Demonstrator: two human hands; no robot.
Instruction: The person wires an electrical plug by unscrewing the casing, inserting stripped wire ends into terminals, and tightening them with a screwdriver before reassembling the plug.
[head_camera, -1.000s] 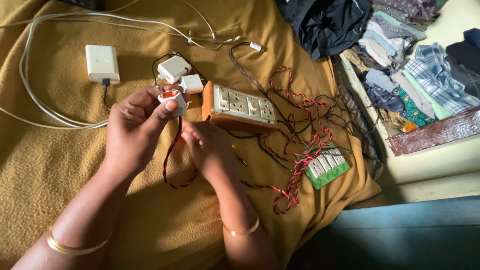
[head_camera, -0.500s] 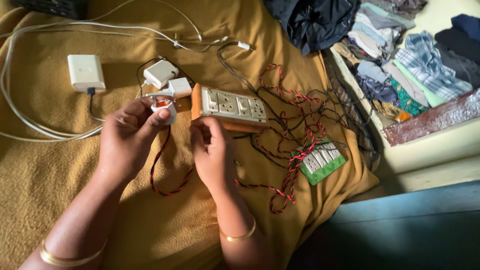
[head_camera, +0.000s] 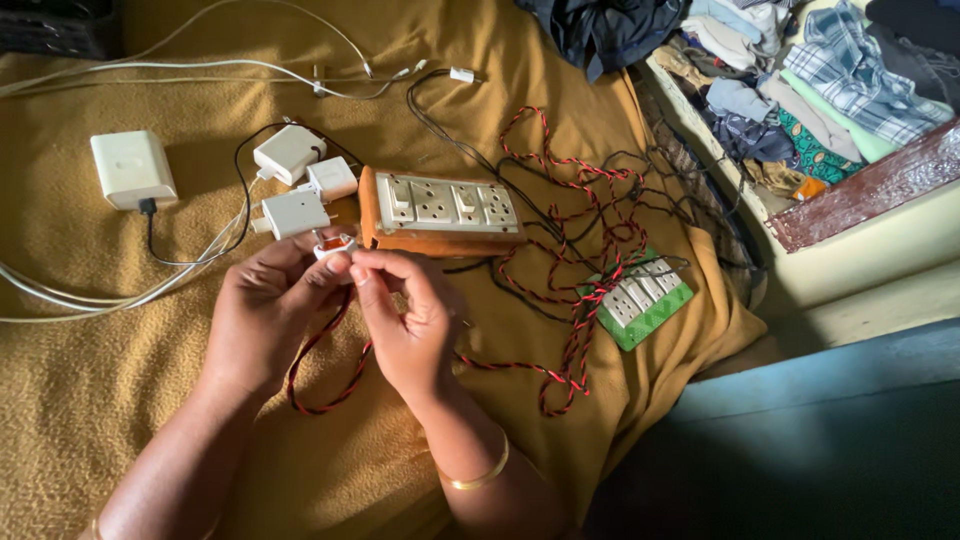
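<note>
My left hand (head_camera: 262, 315) pinches a small white and orange plug (head_camera: 334, 244) at the end of a twisted red and black wire (head_camera: 565, 300). My right hand (head_camera: 403, 320) meets it there, with its fingertips on the same plug. The wire loops down under both hands and trails right across the mustard cloth. Just beyond the hands lies a wooden switch board (head_camera: 440, 210) with several white sockets and switches.
White chargers (head_camera: 291, 185) and a white square adapter (head_camera: 132, 168) with white and black cables lie at the upper left. A green socket board (head_camera: 640, 298) sits at the right among tangled wire. Piled clothes (head_camera: 800, 80) fill the upper right beside a ledge.
My right hand has come off the cloth and joined my left hand at the plug. The view has shifted, so everything sits more to the right.
</note>
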